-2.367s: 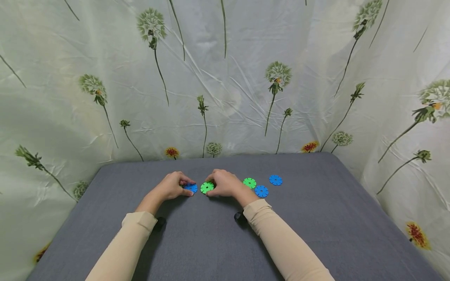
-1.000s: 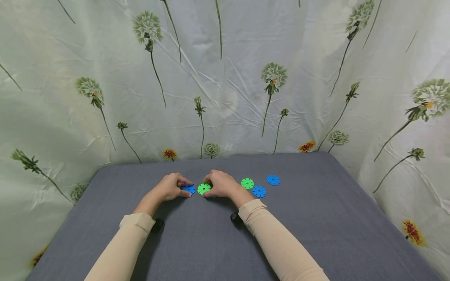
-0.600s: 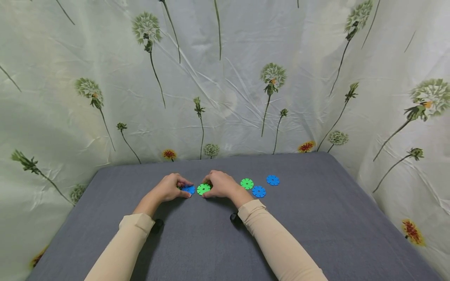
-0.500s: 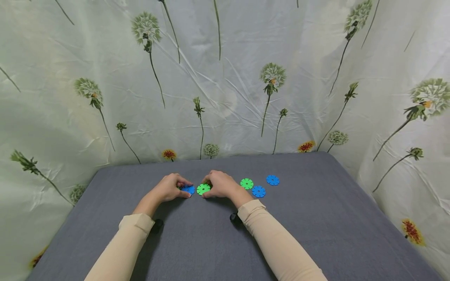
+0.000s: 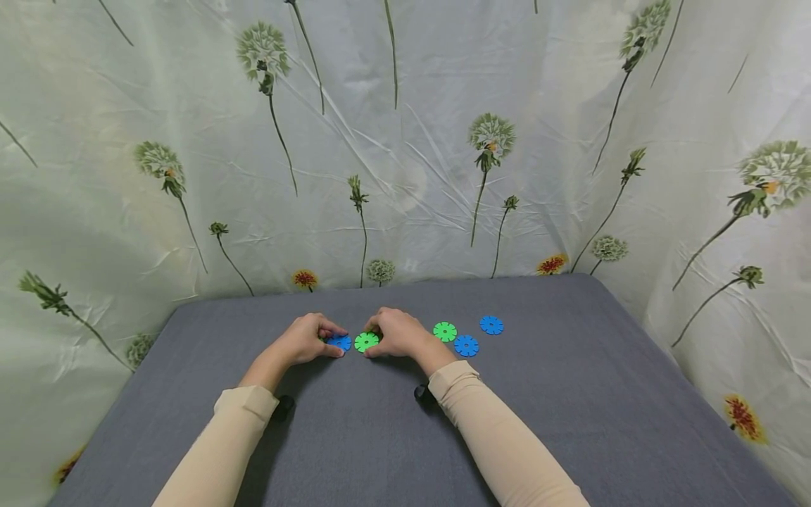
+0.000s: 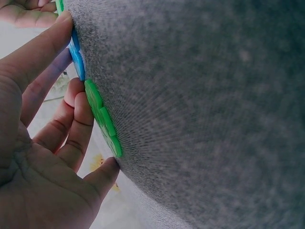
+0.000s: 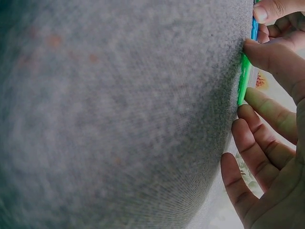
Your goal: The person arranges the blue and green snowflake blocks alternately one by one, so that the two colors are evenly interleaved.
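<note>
In the head view, my left hand holds a blue slotted disc by its edges, between thumb and forefinger, flat on the cloth. Just right of it, my right hand grips a green slotted disc the same way. A narrow gap separates these two discs. The left wrist view shows another green disc lying beside the blue disc, under the left palm; from above, the hand hides most of it. In the right wrist view, thumb and forefinger are at the edge of the green disc.
Right of my right hand lie a green disc and two blue discs, a nearer blue disc and a farther blue disc. A grey cloth covers the table. Behind it hangs a pale curtain with printed dandelions.
</note>
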A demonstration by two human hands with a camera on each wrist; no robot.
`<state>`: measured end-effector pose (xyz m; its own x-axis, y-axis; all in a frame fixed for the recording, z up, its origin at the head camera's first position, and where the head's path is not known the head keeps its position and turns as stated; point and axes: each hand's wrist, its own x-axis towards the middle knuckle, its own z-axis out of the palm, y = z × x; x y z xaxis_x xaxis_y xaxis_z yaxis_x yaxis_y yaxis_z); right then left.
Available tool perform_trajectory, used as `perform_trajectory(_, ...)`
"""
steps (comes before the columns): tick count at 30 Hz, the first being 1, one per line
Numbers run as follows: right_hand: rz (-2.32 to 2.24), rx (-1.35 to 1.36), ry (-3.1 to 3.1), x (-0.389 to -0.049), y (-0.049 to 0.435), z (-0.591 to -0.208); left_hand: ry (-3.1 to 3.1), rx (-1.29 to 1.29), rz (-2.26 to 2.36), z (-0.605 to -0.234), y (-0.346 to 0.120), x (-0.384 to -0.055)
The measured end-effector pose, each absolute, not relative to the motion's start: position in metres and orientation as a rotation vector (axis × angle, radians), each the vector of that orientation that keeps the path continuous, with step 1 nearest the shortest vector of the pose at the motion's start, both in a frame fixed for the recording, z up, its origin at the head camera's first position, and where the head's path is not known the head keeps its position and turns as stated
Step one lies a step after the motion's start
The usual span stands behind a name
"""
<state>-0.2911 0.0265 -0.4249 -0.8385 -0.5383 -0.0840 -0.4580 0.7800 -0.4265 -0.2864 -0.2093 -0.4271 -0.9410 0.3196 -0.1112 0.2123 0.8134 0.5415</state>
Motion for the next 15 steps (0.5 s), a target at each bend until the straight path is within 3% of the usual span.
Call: perform_trajectory(15, -0.609, -0.786, 2.761, -0.291, 0.0272, -0.4243, 2.793, 0.397, 0.813, -0.4294, -0.2102, -0.2878)
